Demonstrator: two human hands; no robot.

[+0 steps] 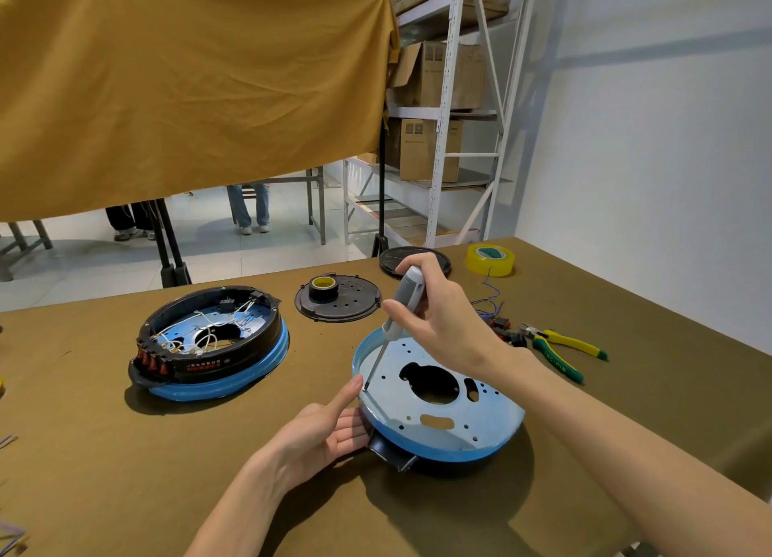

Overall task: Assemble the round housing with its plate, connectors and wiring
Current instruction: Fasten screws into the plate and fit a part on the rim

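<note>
Right now the step in hand looks like driving a screw at the edge of the perforated plate (438, 406), which sits in the round housing (443, 452) near the front of the table (292, 494), at about five o'clock from the table's middle. The right hand (443, 318) is wrapped around the grey handle of the screwdriver (401, 306), fingers curled firmly about it, and the shaft slants down to a hole at about nine o'clock on the plate's rim. The left hand (326, 427) cups the housing's side at that same nine o'clock, fingers curled against the wall, with one fingertip raised right beside the driver's tip. Whether a screw is already in the hole is too small to tell.

To do this well, I judge the shaft should be brought closer to upright over the hole, since its slant invites the tip to slip. Press down steadily while turning, and keep the left hand bracing the housing so it cannot rotate. The guiding fingertip is best withdrawn once the tip seats, as a slip would land on it.

A second, wired housing (209, 343) rests well apart at nine o'clock; pliers (559, 347) and loose connectors (501, 327) lie at three o'clock.
</note>
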